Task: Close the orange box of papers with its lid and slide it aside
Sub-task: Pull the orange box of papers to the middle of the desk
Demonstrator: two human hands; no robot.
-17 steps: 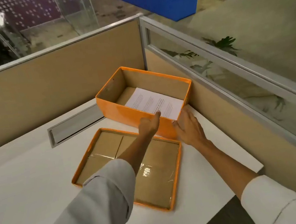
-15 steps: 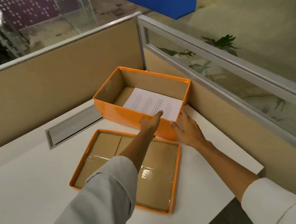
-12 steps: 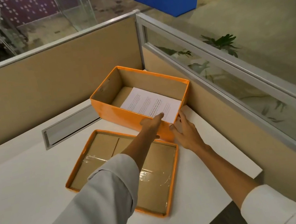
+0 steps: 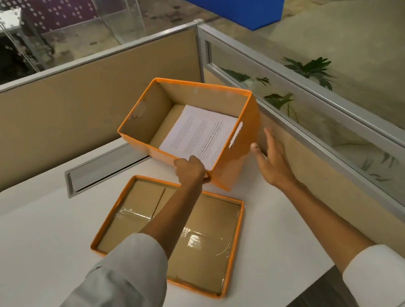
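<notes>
While the left hand (image 4: 189, 169) gripped the orange box (image 4: 237, 164) rim and the right hand (image 4: 273, 161) hovered open beside it, one-sided pulling risked tipping it onto the lid (image 4: 132, 216) below.

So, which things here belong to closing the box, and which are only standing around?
Belong to the job:
orange box, open, left hand gripping its near rim
papers inside it
lid, upside down on the desk
right hand, open beside the box

Only around:
desk
cable tray cover
partition
plant
</notes>
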